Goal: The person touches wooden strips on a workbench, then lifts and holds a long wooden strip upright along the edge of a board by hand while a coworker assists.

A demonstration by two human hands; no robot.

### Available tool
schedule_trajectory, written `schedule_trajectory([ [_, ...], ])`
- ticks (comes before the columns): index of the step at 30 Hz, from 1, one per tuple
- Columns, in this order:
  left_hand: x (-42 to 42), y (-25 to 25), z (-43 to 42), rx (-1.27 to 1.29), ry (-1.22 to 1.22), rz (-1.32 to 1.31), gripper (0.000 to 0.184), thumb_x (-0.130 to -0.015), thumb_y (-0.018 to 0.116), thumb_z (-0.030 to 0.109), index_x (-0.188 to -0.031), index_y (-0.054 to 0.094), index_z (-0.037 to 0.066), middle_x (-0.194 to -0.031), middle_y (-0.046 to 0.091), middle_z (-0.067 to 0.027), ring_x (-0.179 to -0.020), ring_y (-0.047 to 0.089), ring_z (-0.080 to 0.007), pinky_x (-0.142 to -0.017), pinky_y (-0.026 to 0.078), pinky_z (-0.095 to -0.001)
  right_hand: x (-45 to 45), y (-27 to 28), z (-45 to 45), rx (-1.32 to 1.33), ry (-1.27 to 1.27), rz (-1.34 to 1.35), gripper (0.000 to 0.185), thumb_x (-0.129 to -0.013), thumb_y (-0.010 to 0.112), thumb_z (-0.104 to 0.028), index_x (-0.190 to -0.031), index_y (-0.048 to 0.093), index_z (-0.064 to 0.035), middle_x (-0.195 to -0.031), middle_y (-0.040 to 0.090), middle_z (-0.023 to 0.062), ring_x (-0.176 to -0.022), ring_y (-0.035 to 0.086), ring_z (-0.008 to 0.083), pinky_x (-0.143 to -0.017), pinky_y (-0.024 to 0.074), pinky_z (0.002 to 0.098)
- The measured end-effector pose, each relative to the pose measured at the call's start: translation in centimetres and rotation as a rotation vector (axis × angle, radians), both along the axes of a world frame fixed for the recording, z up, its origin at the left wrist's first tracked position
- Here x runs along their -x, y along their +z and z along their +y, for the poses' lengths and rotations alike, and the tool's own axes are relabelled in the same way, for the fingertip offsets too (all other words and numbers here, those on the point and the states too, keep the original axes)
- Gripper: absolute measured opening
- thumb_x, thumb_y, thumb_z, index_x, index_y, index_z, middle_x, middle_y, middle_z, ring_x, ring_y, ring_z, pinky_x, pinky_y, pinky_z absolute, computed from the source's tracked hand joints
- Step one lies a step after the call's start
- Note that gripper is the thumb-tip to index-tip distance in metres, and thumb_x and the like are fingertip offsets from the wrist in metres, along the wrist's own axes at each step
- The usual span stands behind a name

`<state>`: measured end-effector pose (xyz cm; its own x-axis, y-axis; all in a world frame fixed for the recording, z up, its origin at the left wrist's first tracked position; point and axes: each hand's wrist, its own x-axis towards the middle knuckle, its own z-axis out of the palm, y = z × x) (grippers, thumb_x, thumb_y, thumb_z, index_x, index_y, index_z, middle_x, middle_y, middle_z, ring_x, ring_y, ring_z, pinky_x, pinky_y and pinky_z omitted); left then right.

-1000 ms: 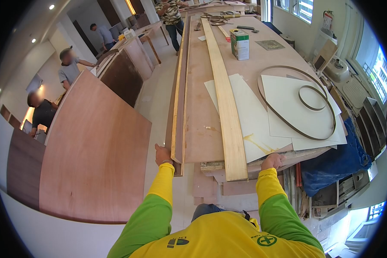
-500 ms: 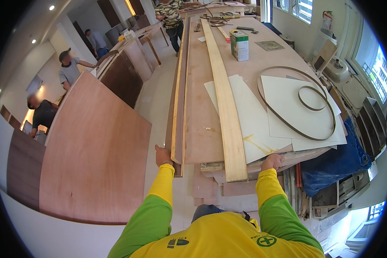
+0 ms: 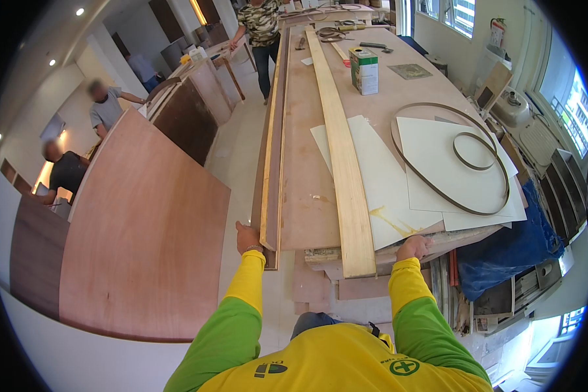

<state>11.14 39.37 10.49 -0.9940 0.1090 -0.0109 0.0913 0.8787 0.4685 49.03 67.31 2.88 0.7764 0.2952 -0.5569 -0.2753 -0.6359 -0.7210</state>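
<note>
My left hand (image 3: pixel 248 238) grips the near end of a long, narrow wooden panel (image 3: pixel 272 163) along the left side of the worktable (image 3: pixel 307 163). At the table's near edge, my right hand (image 3: pixel 413 247) rests with its fingers curled over the rim; whether it grips anything else is hard to see. Between my hands a pale wooden plank (image 3: pixel 349 196) runs lengthwise, its near end jutting past the edge. White sheets (image 3: pixel 451 150) lie to its right, with a coiled brown edging strip (image 3: pixel 394 130) on top.
A green and white can (image 3: pixel 364 70), a hammer (image 3: pixel 376 46) and a dark square plate (image 3: pixel 409 70) are farther back on the table. A big reddish board (image 3: pixel 144 235) stands at left. Other people are beyond it and by the table's far left. Blue cloth (image 3: pixel 503 255) hangs at right.
The person in the camouflage shirt has come nearer along the table's left side. People at the far left have shifted slightly. My hands stay in place.
</note>
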Motion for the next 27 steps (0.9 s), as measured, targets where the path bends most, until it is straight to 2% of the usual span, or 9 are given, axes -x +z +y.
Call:
schedule_trajectory([
  [16, 0.1, -0.1, 0.0, -0.001, -0.004, -0.012, 0.043, -0.102, 0.036, 0.026, -0.14, 0.042, 0.006, -0.107, 0.069, -0.0246, -0.1, 0.066, -0.0432, -0.084, 0.052, -0.0506, 0.2, 0.4, -0.3, -0.04, -0.007, -0.023, 0.075, -0.098, 0.036, -0.059, -0.114, 0.062, 0.0103, -0.112, 0.064, 0.0357, -0.106, 0.063, 0.0494, -0.092, 0.0521, 0.0535],
  [27, 0.1, 0.0, 0.0, 0.004, 0.002, -0.026, 0.043, -0.102, 0.035, 0.026, -0.141, 0.042, 0.007, -0.107, 0.069, -0.0239, -0.1, 0.066, -0.0432, -0.084, 0.051, -0.0506, 0.0, -0.8, 0.3, -0.03, -0.019, -0.01, 0.076, -0.098, 0.035, -0.06, -0.116, 0.061, 0.0086, -0.112, 0.064, 0.0338, -0.105, 0.063, 0.0486, -0.091, 0.0524, 0.053],
])
